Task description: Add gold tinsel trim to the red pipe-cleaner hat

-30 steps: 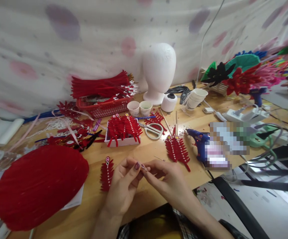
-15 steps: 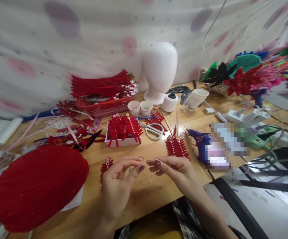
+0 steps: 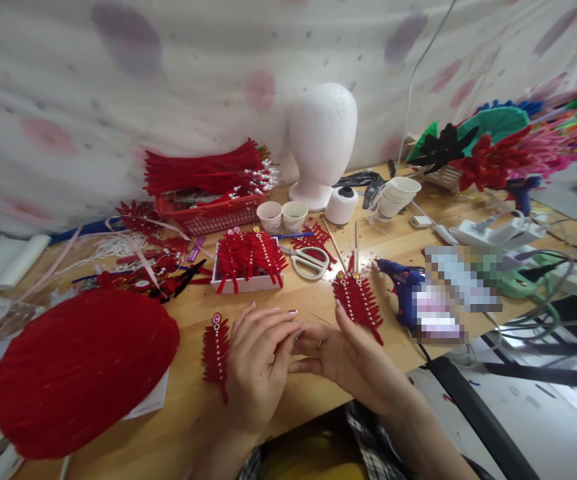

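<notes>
My left hand [image 3: 263, 357] meets my right hand [image 3: 341, 360] above the table's front part. The left thumb and fingers are closed together at the right fingertips; whatever is between them is hidden. My right hand is open, thumb raised and fingers stretched apart. Just beyond the hands is a thin stick [image 3: 321, 318]. A red feather-shaped piece [image 3: 215, 357] with a pearl row and pink gem lies beside my left hand. Two similar red pieces [image 3: 357, 300] lie side by side beyond my right hand, near a blue glue gun [image 3: 402, 287].
A white box [image 3: 248, 285] heaped with red pieces sits mid-table, beside scissors [image 3: 311, 263]. Behind are paper cups [image 3: 269, 217], a thread cone [image 3: 341, 207], a foam head [image 3: 323, 137] and a red basket [image 3: 208, 217]. A red oval pad [image 3: 83, 373] lies left; power strips [image 3: 493, 233] and cables right.
My hands have come together, left fingers reaching the right fingertips. My right hand has spread, its thumb lifted. The thin stick now shows apart from the right fingertips.
</notes>
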Motion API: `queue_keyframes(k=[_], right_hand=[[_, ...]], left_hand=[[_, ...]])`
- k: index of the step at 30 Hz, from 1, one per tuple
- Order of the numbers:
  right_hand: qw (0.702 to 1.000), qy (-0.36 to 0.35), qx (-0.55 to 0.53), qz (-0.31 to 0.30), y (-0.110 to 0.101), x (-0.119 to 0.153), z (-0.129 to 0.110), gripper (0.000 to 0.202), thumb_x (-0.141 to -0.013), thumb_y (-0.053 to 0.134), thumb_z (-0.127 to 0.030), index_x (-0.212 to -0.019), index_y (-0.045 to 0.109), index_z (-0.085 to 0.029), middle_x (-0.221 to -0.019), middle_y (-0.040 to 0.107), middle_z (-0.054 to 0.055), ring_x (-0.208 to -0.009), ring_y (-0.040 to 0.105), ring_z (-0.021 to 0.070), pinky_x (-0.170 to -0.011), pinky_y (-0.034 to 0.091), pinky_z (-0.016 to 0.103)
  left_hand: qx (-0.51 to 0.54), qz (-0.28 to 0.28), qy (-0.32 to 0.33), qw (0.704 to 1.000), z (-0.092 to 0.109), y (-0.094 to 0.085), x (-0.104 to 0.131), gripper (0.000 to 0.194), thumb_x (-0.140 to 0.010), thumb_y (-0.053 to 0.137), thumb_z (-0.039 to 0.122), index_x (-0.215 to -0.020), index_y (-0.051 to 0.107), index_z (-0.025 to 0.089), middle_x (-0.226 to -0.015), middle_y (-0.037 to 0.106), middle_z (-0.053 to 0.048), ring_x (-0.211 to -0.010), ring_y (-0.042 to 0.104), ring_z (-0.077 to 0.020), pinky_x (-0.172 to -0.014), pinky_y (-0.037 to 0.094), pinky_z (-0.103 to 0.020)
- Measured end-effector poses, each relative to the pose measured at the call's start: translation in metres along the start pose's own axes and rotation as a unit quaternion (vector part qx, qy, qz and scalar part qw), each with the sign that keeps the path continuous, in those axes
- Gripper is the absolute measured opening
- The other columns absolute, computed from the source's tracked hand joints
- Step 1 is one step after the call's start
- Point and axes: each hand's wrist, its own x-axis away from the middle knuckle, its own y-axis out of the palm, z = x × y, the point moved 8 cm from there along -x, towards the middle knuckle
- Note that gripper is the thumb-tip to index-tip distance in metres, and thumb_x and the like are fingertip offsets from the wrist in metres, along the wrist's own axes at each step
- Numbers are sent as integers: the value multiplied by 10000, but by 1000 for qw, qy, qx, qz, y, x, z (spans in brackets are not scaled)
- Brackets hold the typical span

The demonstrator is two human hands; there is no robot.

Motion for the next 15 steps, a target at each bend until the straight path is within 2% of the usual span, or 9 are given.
queue_keyframes(k=[2, 5, 7, 8, 11, 13, 15], right_hand=[[1000, 20, 14, -12, 2, 2, 1, 696, -883, 430, -762, -1098, 762, -189, -1146, 739, 134, -1119, 667, 247, -982, 497, 382], [997, 21, 77, 10, -7, 11, -5, 712, -884, 421, -760, -1146, 754, -187, -1167, 735, 144, -1107, 681, 264, -991, 495, 411], [983, -4, 170, 70, -26, 25, -16, 588, -876, 530, -690, -1113, 769, -207, -1130, 752, 134, -1072, 697, 271, -988, 504, 431], [967, -22, 229, 113, -38, 35, -25, 495, -859, 605, -635, -1075, 782, -227, -1091, 766, 121, -1041, 709, 270, -966, 521, 430], [868, -94, 399, 279, -72, 77, -58, 251, -797, 744, -494, -862, 816, -263, -949, 794, 79, -941, 727, 242, -898, 554, 366], [805, -142, 464, 341, -79, 101, -75, 217, -751, 778, -474, -781, 808, -261, -908, 791, 65, -889, 726, 234, -833, 565, 328], [745, -162, 520, 385, -79, 114, -83, 260, -759, 743, -497, -749, 789, -241, -842, 777, 59, -785, 711, 221, -711, 558, 298]], left_hand=[[25, 1, -68, 997, -10, 1, 2, 126, -903, 595, 128, -888, 678, 222, -879, 757, -5, -897, 701, -160, -1007, 487, -389], [77, 25, -204, 976, -30, -3, 10, 88, -901, 615, 227, -850, 686, 219, -819, 754, -5, -831, 719, -157, -815, 571, -285], [124, 56, -264, 955, -40, -9, 15, 54, -852, 673, 243, -827, 712, 216, -783, 759, -4, -756, 726, -153, -699, 585, -243], [145, 72, -277, 947, -42, -14, 16, 29, -817, 705, 230, -802, 725, 215, -762, 762, -1, -716, 726, -151, -676, 590, -238], [177, 116, -276, 938, -48, -31, 16, 65, -724, 756, 152, -711, 742, 215, -722, 764, 0, -695, 731, -159, -689, 607, -251], [195, 135, -276, 931, -54, -38, 17, 104, -702, 762, 120, -676, 735, 217, -721, 761, 1, -722, 732, -160, -723, 609, -257], [223, 156, -291, 917, -62, -40, 20, 107, -700, 776, 125, -704, 727, 219, -736, 751, 10, -740, 722, -141, -736, 599, -232]])
